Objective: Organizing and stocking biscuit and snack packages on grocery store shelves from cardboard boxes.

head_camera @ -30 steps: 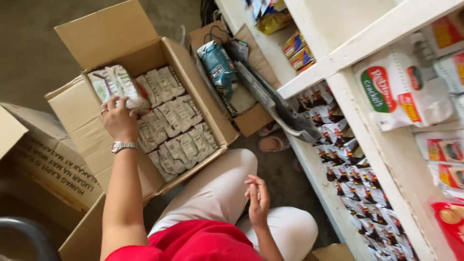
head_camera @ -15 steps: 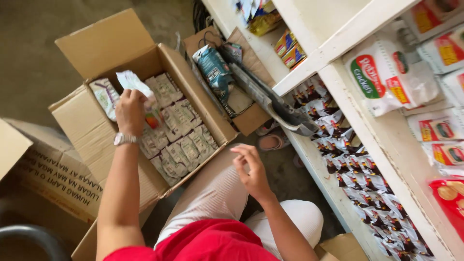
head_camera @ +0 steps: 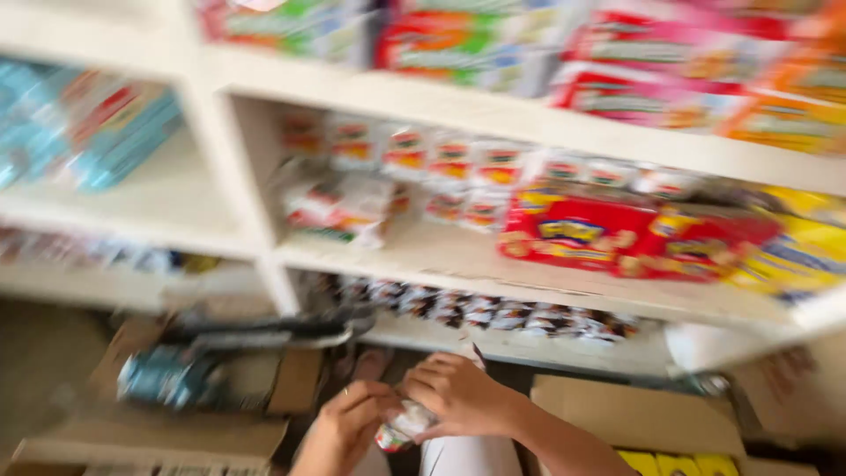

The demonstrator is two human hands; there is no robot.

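Both hands meet low in the view over one small packet (head_camera: 404,425), white with a red and green print. The left hand (head_camera: 342,432) pinches its lower end from below while the right hand (head_camera: 460,397) closes over the top, fingers (head_camera: 421,385) curled round it, so the packet is gripped from two sides, held in the air in front of the shelf (head_camera: 493,264) and not resting on anything. Just beyond the hands, a row of dark sachets (head_camera: 493,313) lines the lower shelf; red packs (head_camera: 573,231) lie above. An open box (head_camera: 634,414) sits at the right, another box (head_camera: 264,379) at the left. The view is badly blurred, so the packet may be more than one
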